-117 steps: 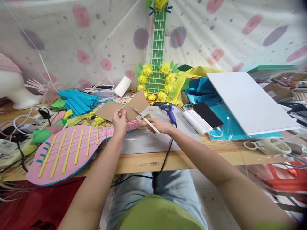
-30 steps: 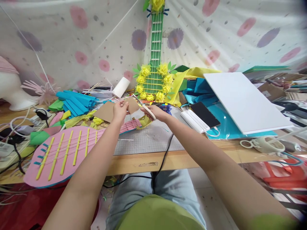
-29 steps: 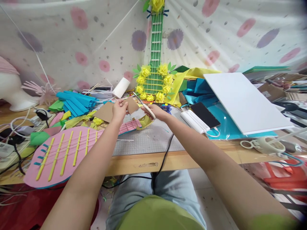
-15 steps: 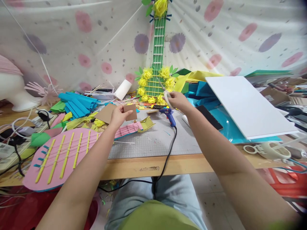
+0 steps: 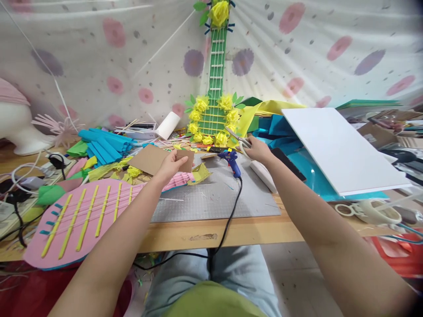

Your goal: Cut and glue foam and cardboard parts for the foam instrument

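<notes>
Clocked from person [image 5: 213, 301]: left hand [image 5: 169, 165], eleven o'clock, pinches cardboard piece [image 5: 189, 157]; looks light, stiff, creasable, best held by edge. Right hand [image 5: 259, 150], one o'clock, grips scissors [image 5: 243, 143].

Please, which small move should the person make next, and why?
Perhaps lay down the white-handled metal scissors: the right hand holds them apart from the small brown cardboard piece in the left hand, and the blue pistol-shaped glue gun lies close by, should a free hand be wanted.
</notes>
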Demonstrator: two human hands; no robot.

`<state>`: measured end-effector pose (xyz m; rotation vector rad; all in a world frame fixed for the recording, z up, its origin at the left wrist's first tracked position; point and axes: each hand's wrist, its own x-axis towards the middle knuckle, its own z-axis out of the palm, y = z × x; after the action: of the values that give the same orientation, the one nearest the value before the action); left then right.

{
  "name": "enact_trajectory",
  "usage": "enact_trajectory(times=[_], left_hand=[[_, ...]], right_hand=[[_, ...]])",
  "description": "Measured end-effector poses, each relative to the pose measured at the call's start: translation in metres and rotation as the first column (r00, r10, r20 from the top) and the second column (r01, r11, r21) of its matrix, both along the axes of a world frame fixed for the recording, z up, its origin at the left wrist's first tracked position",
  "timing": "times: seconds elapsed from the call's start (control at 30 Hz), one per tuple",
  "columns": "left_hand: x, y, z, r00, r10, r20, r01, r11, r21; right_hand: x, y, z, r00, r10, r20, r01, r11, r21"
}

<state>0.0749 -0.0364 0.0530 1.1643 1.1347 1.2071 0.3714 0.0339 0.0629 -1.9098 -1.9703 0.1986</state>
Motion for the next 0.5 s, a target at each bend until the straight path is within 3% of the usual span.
enact_trajectory(times=[0.1,0.23,0.33,0.5], left_hand=[[0.000,-0.003,-0.003,0.998,-0.011,0.055,0.010,1.000,0.019],[0.000,-0.007,-0.004,0.997,-0.052,0.056,0.049,0.998,0.046],[-0.002,-0.011,-0.002,0.994,-0.105,0.043,0.102,0.993,0.052],[-0.007,-0.017,0.001,0.991,-0.123,0.044,0.122,0.992,0.030]], right_hand=[[-0.023,-0.018,0.020,0.956,0.289,-0.040,-0.287,0.957,0.051],[-0.053,-0.037,0.036,0.816,0.577,-0.034,-0.578,0.811,-0.095],[-0.067,-0.044,0.033,0.763,0.644,-0.054,-0.642,0.747,-0.175],[-0.076,-0.050,0.029,0.734,0.676,-0.062,-0.671,0.709,-0.218]])
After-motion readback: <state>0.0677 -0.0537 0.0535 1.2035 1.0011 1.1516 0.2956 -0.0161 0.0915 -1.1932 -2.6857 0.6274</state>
